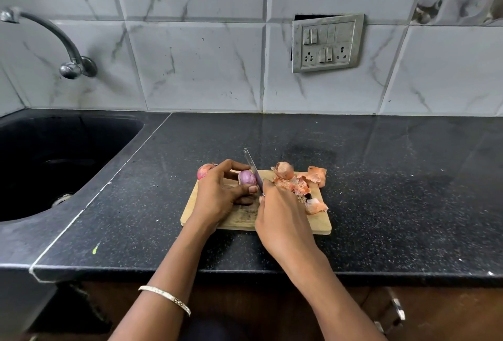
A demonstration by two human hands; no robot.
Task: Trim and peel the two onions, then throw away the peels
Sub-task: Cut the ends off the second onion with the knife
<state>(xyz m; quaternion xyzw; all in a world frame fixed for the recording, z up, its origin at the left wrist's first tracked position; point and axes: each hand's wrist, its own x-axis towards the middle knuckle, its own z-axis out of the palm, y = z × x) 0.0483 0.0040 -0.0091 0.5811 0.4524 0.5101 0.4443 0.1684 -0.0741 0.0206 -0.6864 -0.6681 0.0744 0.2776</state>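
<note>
No writing or brand is showing anywhere in view. A wooden board (321, 225) is lying on a black speckled counter (381, 177), with a dark sink (54, 155) off to the left under a wall tap (68, 49) and a switch plate (326, 42) on the tiled wall behind. The left hand (220, 193) is curling palm-down over the board, its fingers (234, 165) and thumb gripping a peeled purple onion (247, 177) resting on the wood; a bangle (166, 298) is circling that forearm. The right hand (283, 212) is closing around a knife (251, 165) whose handle is hidden in the grip; the blade is rising away from the fingertips, lying just against the right side of the onion. A second, unpeeled onion (204, 170) is sitting behind the left fingers at the board's far left corner, partly hidden by them. Peels (299, 180) are lying heaped just beyond the right knuckles on the board's right part.
</note>
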